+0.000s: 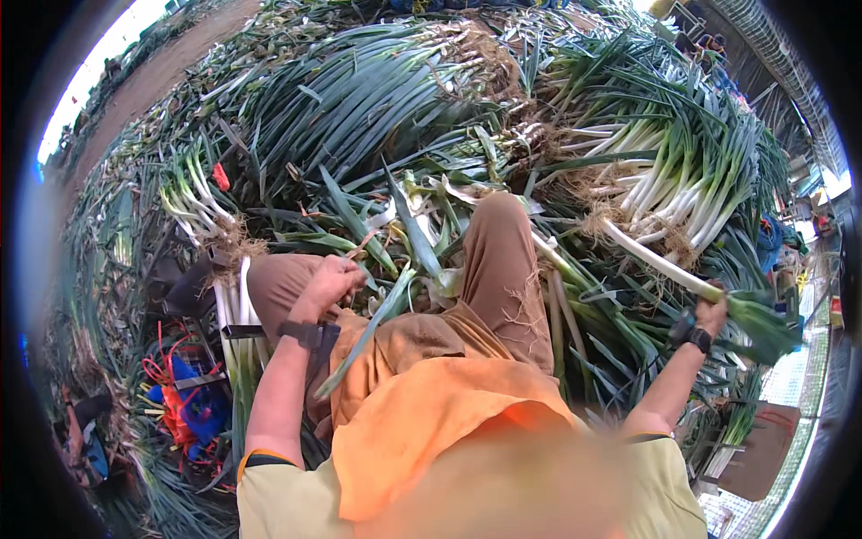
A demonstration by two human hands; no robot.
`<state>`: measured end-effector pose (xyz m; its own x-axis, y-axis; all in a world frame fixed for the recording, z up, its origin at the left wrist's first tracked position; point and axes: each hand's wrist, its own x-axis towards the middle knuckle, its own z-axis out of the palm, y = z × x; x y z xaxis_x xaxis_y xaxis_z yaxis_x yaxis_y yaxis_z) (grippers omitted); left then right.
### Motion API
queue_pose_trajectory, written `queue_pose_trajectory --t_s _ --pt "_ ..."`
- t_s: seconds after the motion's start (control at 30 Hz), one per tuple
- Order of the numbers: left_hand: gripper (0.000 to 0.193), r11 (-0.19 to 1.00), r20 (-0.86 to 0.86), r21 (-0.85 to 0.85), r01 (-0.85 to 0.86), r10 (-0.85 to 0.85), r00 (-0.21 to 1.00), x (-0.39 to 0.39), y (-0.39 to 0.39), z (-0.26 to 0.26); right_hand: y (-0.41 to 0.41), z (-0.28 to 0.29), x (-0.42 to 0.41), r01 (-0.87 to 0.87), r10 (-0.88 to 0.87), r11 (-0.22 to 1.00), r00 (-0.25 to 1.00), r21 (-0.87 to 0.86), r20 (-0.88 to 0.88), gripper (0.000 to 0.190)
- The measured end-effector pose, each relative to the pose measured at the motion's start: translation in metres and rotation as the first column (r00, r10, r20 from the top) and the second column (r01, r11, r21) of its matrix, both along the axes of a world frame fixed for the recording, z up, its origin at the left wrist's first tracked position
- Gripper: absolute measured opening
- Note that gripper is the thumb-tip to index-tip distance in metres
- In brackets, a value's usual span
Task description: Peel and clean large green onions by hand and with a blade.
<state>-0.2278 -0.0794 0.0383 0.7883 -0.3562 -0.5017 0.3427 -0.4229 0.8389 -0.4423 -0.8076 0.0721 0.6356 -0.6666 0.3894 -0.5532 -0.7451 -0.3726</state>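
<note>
My right hand [711, 313] is closed around the stem of a leek [656, 261] at the right, its rooted white end pointing up and left, its green leaves blurred beyond the fist. Over my bent knee, at the left, my left hand [337, 279] has its fingers curled at a thin brownish strip of leaf; how firmly it grips is unclear. A loose green leaf [367, 330] lies across my lap. Root bits cling to my raised trouser knee. Peeled leaves [421, 222] lie between and beyond my knees.
A large pile of leeks [350, 101] lies ahead, another [700, 162] at the right. Leeks with white stems [236, 303] rest on a dark metal frame [192, 286] beside my left knee. Red and blue ties [192, 397] hang below it. Brown cardboard [761, 451] stands at lower right.
</note>
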Motion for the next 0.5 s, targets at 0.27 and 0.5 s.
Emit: queue_pose_trajectory --t_s 0.27,0.5 --pt "0.039 0.999 -0.059 0.043 0.026 -0.023 0.998 0.065 -0.033 -0.045 0.113 -0.036 0.084 -0.057 -0.215 0.562 0.953 0.825 0.212 0.029" --pt "0.063 0.958 0.425 0.288 0.012 -0.139 0.895 0.208 -0.078 -0.156 0.244 -0.050 0.300 -0.245 0.516 0.376 0.856 0.894 0.017 0.041"
